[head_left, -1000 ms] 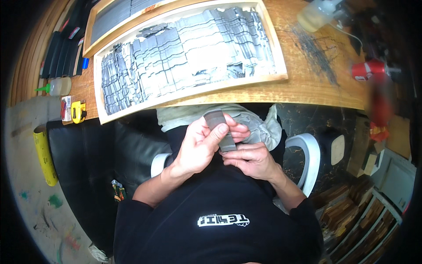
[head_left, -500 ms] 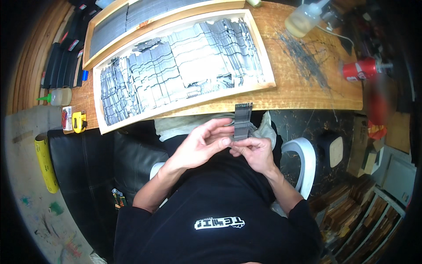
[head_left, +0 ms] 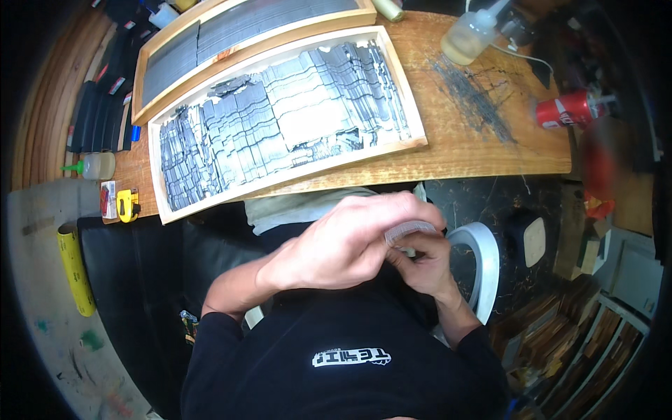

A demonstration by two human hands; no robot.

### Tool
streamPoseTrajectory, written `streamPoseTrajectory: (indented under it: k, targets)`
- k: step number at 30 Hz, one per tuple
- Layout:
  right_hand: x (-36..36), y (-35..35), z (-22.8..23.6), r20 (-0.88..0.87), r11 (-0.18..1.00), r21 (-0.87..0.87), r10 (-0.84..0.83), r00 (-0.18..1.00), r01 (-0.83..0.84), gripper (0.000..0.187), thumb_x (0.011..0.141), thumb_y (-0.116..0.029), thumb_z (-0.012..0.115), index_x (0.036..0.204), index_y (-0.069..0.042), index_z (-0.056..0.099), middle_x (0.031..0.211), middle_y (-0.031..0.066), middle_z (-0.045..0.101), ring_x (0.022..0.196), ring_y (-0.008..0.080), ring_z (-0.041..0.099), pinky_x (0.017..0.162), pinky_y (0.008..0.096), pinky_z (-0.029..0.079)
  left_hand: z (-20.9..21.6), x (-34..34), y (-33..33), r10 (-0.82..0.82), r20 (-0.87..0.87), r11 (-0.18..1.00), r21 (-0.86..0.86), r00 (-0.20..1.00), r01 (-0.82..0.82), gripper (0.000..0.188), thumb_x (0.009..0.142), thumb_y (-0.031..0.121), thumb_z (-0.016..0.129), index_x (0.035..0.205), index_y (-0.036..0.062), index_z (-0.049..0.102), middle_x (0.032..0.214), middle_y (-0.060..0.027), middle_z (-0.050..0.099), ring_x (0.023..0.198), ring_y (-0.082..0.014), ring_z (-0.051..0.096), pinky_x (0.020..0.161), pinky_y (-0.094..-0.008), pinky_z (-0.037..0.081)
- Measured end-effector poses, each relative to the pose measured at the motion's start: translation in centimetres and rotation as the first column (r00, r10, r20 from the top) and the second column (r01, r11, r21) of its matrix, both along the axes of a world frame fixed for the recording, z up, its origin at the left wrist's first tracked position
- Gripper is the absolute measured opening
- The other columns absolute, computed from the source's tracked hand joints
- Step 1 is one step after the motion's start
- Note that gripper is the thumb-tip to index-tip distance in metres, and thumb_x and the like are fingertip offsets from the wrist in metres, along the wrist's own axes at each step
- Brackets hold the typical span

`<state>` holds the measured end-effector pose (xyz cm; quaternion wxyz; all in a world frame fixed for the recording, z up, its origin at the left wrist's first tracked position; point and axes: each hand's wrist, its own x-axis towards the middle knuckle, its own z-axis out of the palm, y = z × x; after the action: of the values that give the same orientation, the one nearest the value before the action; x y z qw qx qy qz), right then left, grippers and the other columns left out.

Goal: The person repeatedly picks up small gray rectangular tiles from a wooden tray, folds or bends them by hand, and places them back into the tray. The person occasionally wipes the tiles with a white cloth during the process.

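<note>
A small stack of thin grey strips (head_left: 409, 229) is between my hands, above my lap and in front of the table edge. Its edges look slightly fanned into a curve. My left hand (head_left: 336, 241) reaches across, back upward, with its fingers curled over the far side of the stack. From the right, my right hand (head_left: 428, 266) pinches the near side, thumb and fingers bent around it. Most of the stack is hidden by my fingers. Beyond them, a light wooden tray (head_left: 301, 176) lies on the table, full of similar grey strips in uneven rows.
Behind that tray sits a second wooden tray (head_left: 294, 35) with grey strips. On the wooden table (head_left: 504, 150) stand a squeeze bottle (head_left: 467, 42) and a red can (head_left: 563, 110). A yellow tool (head_left: 128, 205) lies at the left corner. A white chair arm (head_left: 483, 269) curves at my right.
The left hand has moved right and closed over the stack, which stood upright before and is now mostly covered. The right hand has shifted slightly right and down. The whole view has shifted a little.
</note>
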<state>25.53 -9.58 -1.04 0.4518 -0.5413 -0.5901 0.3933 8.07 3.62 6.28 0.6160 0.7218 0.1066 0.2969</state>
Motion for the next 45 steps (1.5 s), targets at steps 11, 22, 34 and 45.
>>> streamPoseTrajectory:
  k: [11,22,34,45]
  targets:
    - [1.2,2.4,3.7,-0.162,0.958,0.049,-0.272,0.948,0.284,0.024,0.107,-0.01,0.059,0.119,0.007,0.071,0.096,0.0073,0.063,0.076,0.0105,0.061,0.07,0.0244,0.051,-1.1,-1.2,0.8,-0.173,0.026,0.747,-0.648,0.985,0.148,0.016,0.112,0.007,0.047,0.117,-0.0007,0.061,0.104,-0.0098,0.072,0.102,-0.017,0.07,0.098,-0.0329,0.055]
    - [-1.8,6.1,1.0,-0.444,0.859,-0.442,0.039,0.895,-0.257,0.021,0.104,-0.012,0.068,0.098,0.008,0.07,0.066,0.0024,0.063,0.048,0.0054,0.061,0.043,0.0206,0.046,-7.2,-3.3,-5.7,-0.115,-0.041,0.369,-0.929,0.993,0.004,0.024,0.112,0.017,0.052,0.115,-0.0022,0.066,0.105,-0.0166,0.073,0.1,-0.0286,0.073,0.093,-0.0422,0.06]
    - [-3.1,5.7,1.3,-0.573,0.821,-0.488,-0.045,0.818,-0.297,0.018,0.103,-0.012,0.07,0.099,0.005,0.067,0.064,-0.001,0.059,0.046,0.002,0.053,0.041,0.0202,0.04,-7.6,-3.9,-5.9,-0.085,-0.077,0.453,-0.891,0.993,-0.03,0.022,0.112,0.01,0.049,0.123,-0.004,0.062,0.107,-0.0156,0.074,0.102,-0.0235,0.073,0.09,-0.0336,0.059]
    - [-3.1,4.9,-0.7,-0.569,0.895,-0.411,-0.105,0.815,-0.172,0.019,0.098,0.001,0.054,0.105,0.01,0.069,0.063,0.002,0.058,0.045,0.0062,0.054,0.038,0.0233,0.041,-8.1,-3.2,-6.8,0.054,-0.218,0.661,-0.723,0.975,-0.198,0.019,0.112,0.004,0.043,0.113,-0.0038,0.06,0.1,-0.011,0.071,0.094,-0.018,0.073,0.09,-0.0341,0.061]
